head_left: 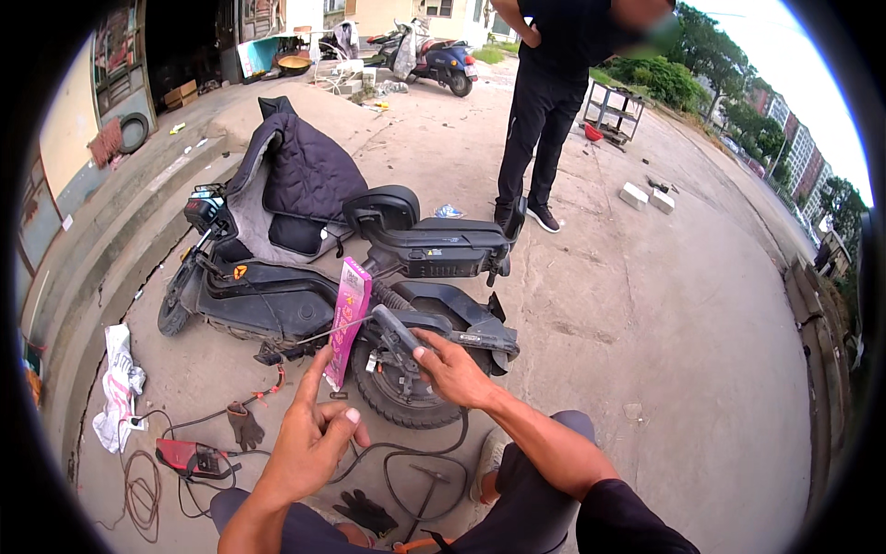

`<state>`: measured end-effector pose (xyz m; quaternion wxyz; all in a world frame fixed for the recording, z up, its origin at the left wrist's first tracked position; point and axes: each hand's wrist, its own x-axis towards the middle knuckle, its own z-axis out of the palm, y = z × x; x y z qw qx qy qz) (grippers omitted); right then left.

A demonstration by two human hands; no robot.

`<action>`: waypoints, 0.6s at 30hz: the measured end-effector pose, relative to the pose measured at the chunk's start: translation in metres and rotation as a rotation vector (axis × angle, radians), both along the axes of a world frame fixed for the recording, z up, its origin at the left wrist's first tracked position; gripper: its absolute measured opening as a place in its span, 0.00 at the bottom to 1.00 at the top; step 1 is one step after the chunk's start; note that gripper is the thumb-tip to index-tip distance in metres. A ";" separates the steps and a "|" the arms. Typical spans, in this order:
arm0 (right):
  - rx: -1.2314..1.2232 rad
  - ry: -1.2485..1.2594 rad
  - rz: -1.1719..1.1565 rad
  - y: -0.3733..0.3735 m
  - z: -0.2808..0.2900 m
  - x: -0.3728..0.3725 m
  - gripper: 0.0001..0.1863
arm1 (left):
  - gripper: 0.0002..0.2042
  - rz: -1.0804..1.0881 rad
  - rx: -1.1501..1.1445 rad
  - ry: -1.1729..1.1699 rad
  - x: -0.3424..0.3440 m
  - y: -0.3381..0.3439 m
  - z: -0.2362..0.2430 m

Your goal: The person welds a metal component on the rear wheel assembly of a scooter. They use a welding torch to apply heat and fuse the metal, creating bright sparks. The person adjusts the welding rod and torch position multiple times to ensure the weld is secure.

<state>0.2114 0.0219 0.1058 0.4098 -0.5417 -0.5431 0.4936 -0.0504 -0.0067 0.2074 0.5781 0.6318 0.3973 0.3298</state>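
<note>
My right hand (454,367) grips a grey electrode holder (395,331) above the scooter's rear wheel. A thin welding rod (334,331) sticks out of the holder toward the left, across a pink printed packet (349,319) propped on the scooter. My left hand (314,441) is empty, its index finger stretched toward the rod and packet, thumb apart, other fingers loosely bent. The black electric scooter (268,300) lies on its side before me. Its rear wheel (406,402) is partly hidden by my right hand and the holder.
A red welding machine (194,459) with cables lies left, near a dark glove (245,427). Another glove (366,513) and a hammer (426,480) lie by my legs. A white cloth (120,388) is further left. A person (544,102) stands behind the scooter; bricks (634,196) lie right.
</note>
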 end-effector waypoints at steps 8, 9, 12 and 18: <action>-0.059 0.029 -0.032 -0.002 0.006 0.009 0.27 | 0.42 -0.330 0.678 -0.174 0.024 -0.030 0.086; 0.012 0.030 -0.027 0.000 -0.007 0.012 0.27 | 0.42 -0.363 0.727 -0.196 0.027 -0.034 0.092; 0.009 0.082 -0.012 0.007 -0.017 0.009 0.27 | 0.34 -0.381 0.652 -0.170 0.023 -0.041 0.087; 0.012 0.023 -0.016 -0.003 -0.003 0.007 0.27 | 0.33 -0.360 0.920 -0.171 0.040 -0.041 0.092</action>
